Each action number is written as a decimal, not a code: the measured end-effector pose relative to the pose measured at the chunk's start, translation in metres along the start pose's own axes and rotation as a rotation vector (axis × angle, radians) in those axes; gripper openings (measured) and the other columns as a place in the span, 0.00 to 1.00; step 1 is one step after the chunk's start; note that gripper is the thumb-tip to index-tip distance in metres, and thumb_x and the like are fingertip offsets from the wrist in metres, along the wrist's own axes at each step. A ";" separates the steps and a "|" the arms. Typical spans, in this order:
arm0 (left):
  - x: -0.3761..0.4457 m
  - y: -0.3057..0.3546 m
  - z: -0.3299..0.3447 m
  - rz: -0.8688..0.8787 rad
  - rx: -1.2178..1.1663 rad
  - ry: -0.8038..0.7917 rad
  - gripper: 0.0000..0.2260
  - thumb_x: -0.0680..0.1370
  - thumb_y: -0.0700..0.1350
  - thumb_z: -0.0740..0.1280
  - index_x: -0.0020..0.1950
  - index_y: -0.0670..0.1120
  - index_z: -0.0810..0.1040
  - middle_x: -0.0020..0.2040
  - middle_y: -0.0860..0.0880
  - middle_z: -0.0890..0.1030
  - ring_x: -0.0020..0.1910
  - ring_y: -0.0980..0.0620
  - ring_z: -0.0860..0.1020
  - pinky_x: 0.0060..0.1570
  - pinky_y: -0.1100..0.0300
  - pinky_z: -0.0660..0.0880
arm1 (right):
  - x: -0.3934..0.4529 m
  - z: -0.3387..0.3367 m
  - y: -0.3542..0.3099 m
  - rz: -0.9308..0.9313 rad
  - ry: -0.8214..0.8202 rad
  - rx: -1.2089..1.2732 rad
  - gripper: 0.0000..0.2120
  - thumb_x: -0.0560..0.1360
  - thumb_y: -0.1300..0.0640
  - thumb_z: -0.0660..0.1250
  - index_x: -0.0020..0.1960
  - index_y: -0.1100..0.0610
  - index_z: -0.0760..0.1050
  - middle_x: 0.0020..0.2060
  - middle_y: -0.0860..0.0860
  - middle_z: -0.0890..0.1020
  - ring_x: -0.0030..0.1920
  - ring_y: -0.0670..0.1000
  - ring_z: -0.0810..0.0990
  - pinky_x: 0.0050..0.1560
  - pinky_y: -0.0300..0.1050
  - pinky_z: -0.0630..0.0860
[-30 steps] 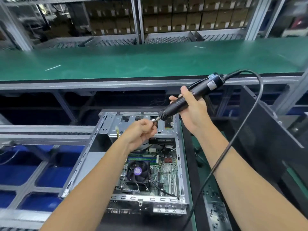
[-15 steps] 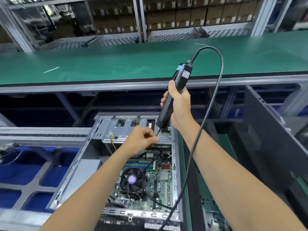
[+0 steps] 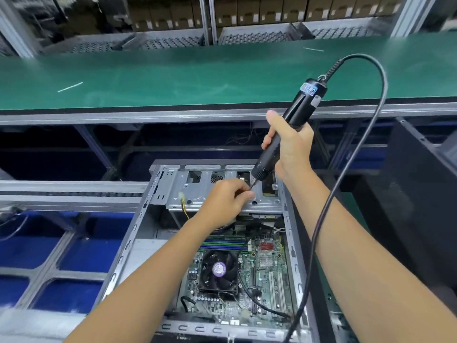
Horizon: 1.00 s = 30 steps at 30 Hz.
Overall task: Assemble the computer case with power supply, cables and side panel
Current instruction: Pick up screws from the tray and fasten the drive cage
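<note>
The left hand (image 3: 226, 201) hovered over the far end of the open computer case (image 3: 138, 233), its fingers curled together in a pinch right at the tip of the screwdriver; whatever it pinched was too small to make out. Left of the case lay blue bins (image 3: 49, 253) under a grey metal frame. The case itself lay on its side with the top open, showing the motherboard (image 3: 267, 273) with its black cooling fan (image 3: 218, 271) nearer the person and the metal drive cage (image 3: 195, 191) at the far end, a yellow wire (image 3: 184, 206) hanging beside the cage. The left forearm crossed above the board and hid part of it. The right hand (image 3: 288, 147) gripped the black electric screwdriver (image 3: 284, 134) with fingers wrapped round its body, the tool tilted and its bit pointed down at the cage. Its black cable (image 3: 356, 154) looped up and swung down past the right forearm, crossing the case's right edge. Further right stood a dark side panel (image 3: 420, 194). Behind everything ran the green table (image 3: 197, 78).
</note>
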<state>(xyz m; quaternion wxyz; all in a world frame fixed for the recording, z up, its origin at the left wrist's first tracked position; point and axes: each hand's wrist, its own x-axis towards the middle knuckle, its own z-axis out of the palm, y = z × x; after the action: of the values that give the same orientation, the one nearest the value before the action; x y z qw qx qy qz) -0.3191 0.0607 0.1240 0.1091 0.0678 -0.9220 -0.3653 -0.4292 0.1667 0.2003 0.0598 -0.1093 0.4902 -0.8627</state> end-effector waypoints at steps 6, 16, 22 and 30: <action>0.010 -0.016 0.005 0.084 0.062 -0.003 0.10 0.79 0.47 0.66 0.40 0.46 0.76 0.32 0.55 0.73 0.32 0.58 0.72 0.29 0.69 0.66 | 0.004 0.009 0.006 -0.034 -0.017 -0.020 0.08 0.73 0.57 0.73 0.41 0.54 0.73 0.25 0.52 0.74 0.23 0.52 0.71 0.28 0.44 0.71; 0.008 -0.027 -0.013 0.038 -0.020 0.001 0.10 0.73 0.52 0.73 0.43 0.47 0.77 0.37 0.56 0.75 0.36 0.62 0.72 0.36 0.72 0.67 | 0.002 0.013 0.015 -0.090 -0.127 -0.186 0.10 0.74 0.57 0.73 0.42 0.57 0.72 0.25 0.51 0.74 0.24 0.52 0.72 0.29 0.45 0.73; -0.026 -0.025 -0.015 -0.054 0.135 -0.204 0.25 0.78 0.53 0.66 0.24 0.42 0.66 0.20 0.50 0.62 0.21 0.54 0.61 0.25 0.64 0.60 | 0.002 0.012 0.019 -0.111 -0.191 -0.227 0.11 0.73 0.57 0.73 0.38 0.55 0.72 0.25 0.51 0.74 0.24 0.53 0.71 0.29 0.46 0.73; 0.004 -0.022 -0.024 -0.070 0.068 0.094 0.18 0.77 0.47 0.63 0.28 0.44 0.69 0.23 0.52 0.67 0.24 0.53 0.65 0.29 0.58 0.66 | 0.001 0.017 0.020 -0.111 -0.222 -0.251 0.10 0.74 0.57 0.72 0.39 0.56 0.72 0.25 0.50 0.75 0.24 0.51 0.72 0.29 0.45 0.74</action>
<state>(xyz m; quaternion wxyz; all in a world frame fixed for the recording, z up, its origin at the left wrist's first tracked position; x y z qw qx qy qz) -0.3160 0.0285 0.1264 0.1369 0.1206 -0.9248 -0.3339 -0.4259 0.1419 0.1915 0.0518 -0.2373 0.5775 -0.7794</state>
